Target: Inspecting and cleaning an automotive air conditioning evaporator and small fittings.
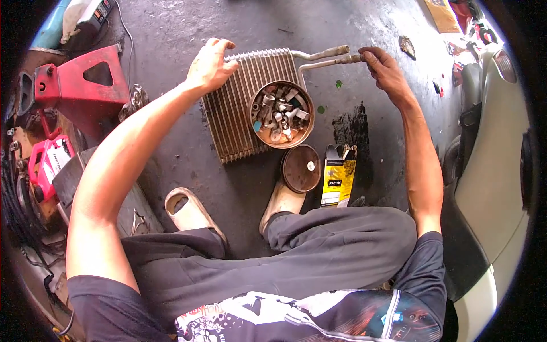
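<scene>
you seemingly handled the finned core [235, 105], right hand [385, 73] pinching its near pipe [327, 62]; steadiness seemed needed next; your left hand [211, 67] had an unclear grip.

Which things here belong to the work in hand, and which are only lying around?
In the work:
Silver finned metal core, left hand at its edge
Its thin metal pipe, end in right hand
Probably the round open tin of metal fittings

Apparently lying about:
Dark brown round lid
Yellow-and-black cardboard box
Red metal stand
Pink plastic bottle

Bright, with black fisheye corners
Glare whitens the floor [393, 23] beyond the right hand [389, 71]; farther out, shapes bend.
</scene>
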`<state>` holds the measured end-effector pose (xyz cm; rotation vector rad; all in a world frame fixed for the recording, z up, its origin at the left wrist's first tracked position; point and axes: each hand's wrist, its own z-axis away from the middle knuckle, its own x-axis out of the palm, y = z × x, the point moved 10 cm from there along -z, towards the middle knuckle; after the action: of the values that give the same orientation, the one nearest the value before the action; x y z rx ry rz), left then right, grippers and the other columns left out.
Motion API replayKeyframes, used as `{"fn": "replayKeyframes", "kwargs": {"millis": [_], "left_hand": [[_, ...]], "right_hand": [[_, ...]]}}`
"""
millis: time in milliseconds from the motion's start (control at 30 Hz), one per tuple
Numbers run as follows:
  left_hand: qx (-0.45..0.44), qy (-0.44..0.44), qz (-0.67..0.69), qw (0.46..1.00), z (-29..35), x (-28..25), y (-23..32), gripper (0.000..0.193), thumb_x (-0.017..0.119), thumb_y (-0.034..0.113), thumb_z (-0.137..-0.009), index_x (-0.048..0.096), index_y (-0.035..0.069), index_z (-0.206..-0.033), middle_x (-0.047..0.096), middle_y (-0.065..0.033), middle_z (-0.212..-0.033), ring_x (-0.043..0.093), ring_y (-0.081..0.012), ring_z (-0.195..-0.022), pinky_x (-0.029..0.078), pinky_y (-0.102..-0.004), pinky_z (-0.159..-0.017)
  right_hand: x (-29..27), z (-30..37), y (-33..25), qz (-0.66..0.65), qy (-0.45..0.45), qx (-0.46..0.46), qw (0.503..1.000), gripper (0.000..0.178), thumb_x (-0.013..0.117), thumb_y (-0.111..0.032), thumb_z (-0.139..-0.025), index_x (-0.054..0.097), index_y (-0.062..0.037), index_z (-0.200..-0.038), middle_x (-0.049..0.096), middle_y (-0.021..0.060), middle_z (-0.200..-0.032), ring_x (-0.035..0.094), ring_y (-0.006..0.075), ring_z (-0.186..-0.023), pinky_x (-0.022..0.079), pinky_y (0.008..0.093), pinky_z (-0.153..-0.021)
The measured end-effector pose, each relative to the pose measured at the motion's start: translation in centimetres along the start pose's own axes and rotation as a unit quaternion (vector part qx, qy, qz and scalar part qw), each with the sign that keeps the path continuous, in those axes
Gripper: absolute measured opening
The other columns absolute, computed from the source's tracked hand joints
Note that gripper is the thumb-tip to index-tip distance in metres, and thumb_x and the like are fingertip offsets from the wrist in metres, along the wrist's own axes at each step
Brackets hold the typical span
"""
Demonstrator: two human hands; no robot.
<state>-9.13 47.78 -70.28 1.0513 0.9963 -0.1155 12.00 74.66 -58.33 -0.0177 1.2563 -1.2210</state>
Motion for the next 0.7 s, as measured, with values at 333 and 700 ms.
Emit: {"fn": "replayKeyframes", "kwargs": {"millis": [333,700], "left_hand": [[0.027,0.017,-0.008,0.999,-0.3,0.4,0.3,0.046,0.06,0.023,-0.082,0.054,0.01,-0.126,0.05,-0.0132,-0.127,0.051,-0.0303,-0.119,0.041,-0.0393,-0.103],[0.013,0.002,0.019,1.0,-0.2,0.4,-0.3,0.044,0.062,0.023,-0.081,0.055,0.008,-0.123,0.052,-0.014,-0.124,0.053,-0.0306,-0.117,0.041,-0.0394,-0.101]], "right_hand": [[-0.7,-0.9,-0.2,0.099,0.062,-0.105,0.988,0.037,0.051,-0.037,-0.098,0.059,-0.0064,-0.117,0.049,0.0015,-0.076,0.043,0.0097,-0.068,0.039,0.0271,-0.061],[-3.3,-1.9,-0.3,0.005,0.093,-0.061,0.994,0.035,0.052,-0.037,-0.096,0.062,-0.0092,-0.115,0.05,-0.003,-0.078,0.04,0.0088,-0.066,0.035,0.0244,-0.057]]}}
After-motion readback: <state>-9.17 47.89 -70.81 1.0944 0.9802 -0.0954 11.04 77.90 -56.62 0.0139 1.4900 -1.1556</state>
